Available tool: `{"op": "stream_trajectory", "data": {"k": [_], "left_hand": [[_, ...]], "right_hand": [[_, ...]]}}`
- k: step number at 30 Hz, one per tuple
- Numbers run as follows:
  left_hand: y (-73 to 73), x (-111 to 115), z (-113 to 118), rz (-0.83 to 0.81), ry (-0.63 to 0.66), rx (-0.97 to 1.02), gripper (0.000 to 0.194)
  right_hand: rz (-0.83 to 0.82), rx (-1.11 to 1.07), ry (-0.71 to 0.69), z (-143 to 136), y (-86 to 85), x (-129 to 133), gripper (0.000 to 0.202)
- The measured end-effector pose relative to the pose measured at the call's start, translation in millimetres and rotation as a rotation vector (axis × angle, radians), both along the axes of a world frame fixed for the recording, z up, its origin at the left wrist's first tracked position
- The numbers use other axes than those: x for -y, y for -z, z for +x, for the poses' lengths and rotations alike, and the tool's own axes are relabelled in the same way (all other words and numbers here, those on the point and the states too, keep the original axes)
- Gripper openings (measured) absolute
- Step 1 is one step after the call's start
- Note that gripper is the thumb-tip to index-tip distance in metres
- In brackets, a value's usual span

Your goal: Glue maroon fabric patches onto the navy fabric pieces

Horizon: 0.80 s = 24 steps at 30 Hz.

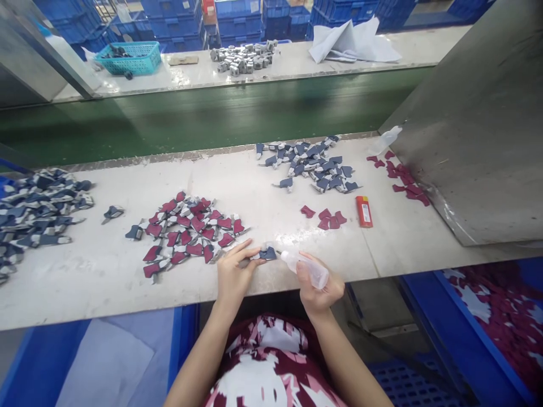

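Note:
Near the front edge of the white table [106, 294], my left hand [236, 270] pinches a small dark blue and grey part [267, 253] between its fingers. My right hand [320, 285] is wrapped round a clear squeeze bottle [311, 270], whose thin tip points left at the part. To the left of my left hand is a pile of grey parts with dark red faces [186, 226]. Beyond my hands lies a pile of dark blue and grey parts [314, 164]. Several loose dark red pieces [330, 219] lie between that pile and my right hand.
A red lighter [363, 212] lies right of the loose pieces. Another clear bottle [386, 140] and more red pieces [407, 181] are beside a metal panel [479, 135]. Blue parts [38, 209] are heaped far left. Behind a green belt [212, 121] stands a turquoise basket [146, 61].

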<state>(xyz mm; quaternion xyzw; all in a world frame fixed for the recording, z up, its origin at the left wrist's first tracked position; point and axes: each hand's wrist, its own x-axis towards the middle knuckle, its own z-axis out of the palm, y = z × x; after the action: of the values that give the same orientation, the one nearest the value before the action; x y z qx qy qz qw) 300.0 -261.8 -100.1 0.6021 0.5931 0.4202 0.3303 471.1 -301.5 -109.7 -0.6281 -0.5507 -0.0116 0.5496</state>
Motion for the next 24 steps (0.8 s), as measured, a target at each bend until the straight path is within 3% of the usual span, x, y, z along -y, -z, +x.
{"op": "stream_trajectory", "data": {"k": [9,15,20,24], "left_hand": [[-1.7,2.3,0.7,0.007,-0.02,-0.022,0.02],[-0.9,2.6,3.3,-0.035,-0.056,-0.019,0.021],[0.1,2.3,4.6,-0.033,-0.063,-0.013,0.021],[0.6,2.2,4.6,-0.016,-0.052,-0.014,0.02]], "right_hand": [[0.023,-0.022,0.002,2.7,8.2,6.4,0.015],[-0.004,-0.148,0.006,5.4,11.9,9.9,0.016],[-0.046,-0.357,0.033,0.0,9.9,10.5,0.023],[-0.113,-0.334,-0.042,-9.8,3.7,7.4,0.026]]}}
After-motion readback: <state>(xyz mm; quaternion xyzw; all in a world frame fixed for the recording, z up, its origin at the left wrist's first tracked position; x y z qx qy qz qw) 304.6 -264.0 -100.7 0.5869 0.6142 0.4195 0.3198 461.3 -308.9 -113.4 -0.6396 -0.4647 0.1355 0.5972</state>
